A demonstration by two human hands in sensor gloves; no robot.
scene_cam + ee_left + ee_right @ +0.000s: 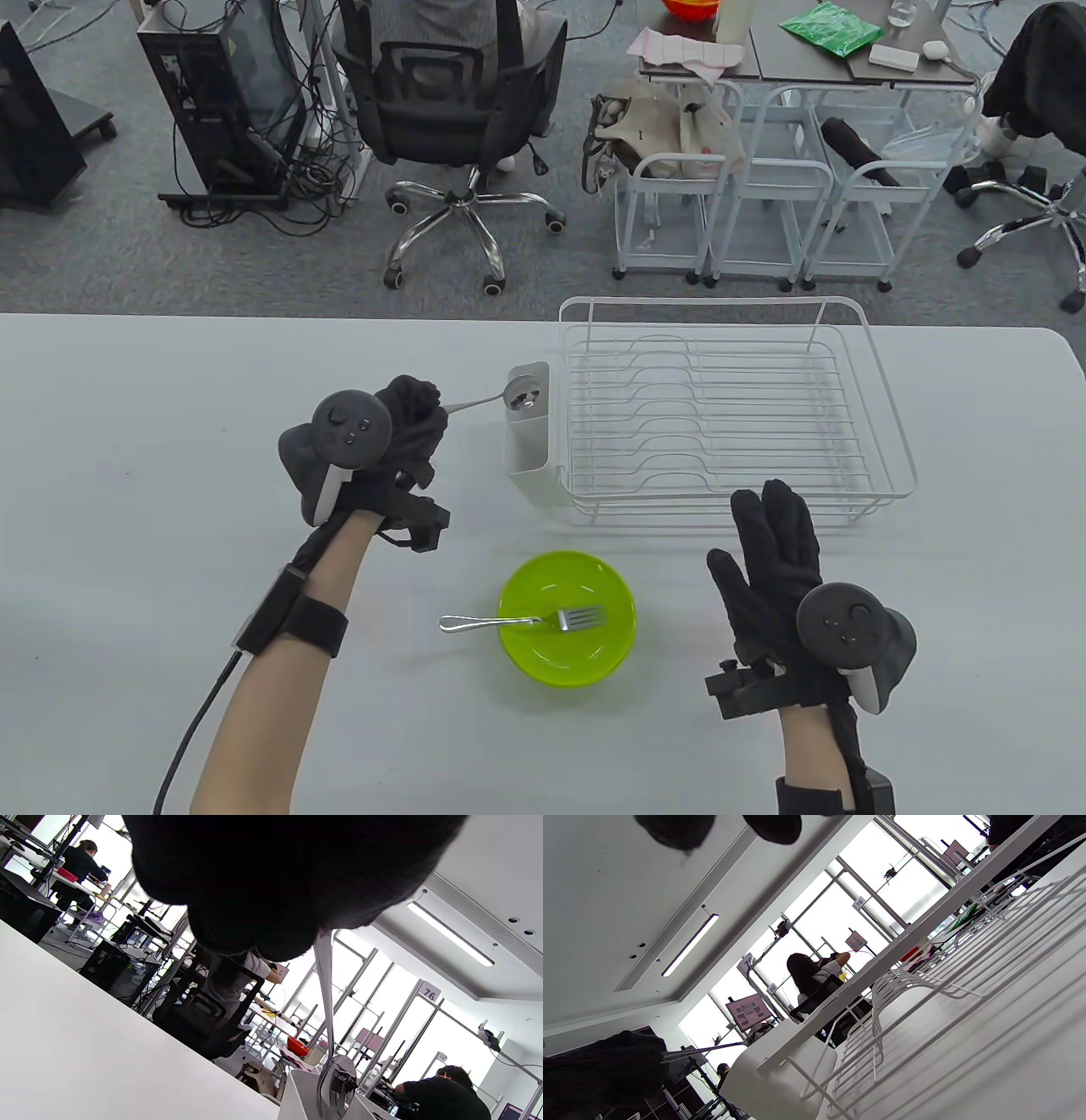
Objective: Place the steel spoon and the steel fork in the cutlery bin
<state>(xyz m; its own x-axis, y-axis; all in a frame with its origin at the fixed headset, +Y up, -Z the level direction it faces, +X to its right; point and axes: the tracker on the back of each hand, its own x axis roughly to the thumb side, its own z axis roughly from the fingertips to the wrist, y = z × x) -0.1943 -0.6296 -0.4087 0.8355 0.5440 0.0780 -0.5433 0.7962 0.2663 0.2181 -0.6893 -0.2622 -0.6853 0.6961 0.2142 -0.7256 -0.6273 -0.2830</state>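
My left hand pinches the handle of the steel spoon; the spoon's bowl is over the open top of the white cutlery bin, which hangs on the left end of the wire dish rack. In the left wrist view the spoon points down from my fingers toward the bin. The steel fork lies across the green bowl, tines to the right. My right hand is open and flat, empty, to the right of the bowl, near the rack's front edge. The right wrist view shows the rack and bin close.
The table is light grey. Beyond its far edge are an office chair, computer towers and white wire carts.
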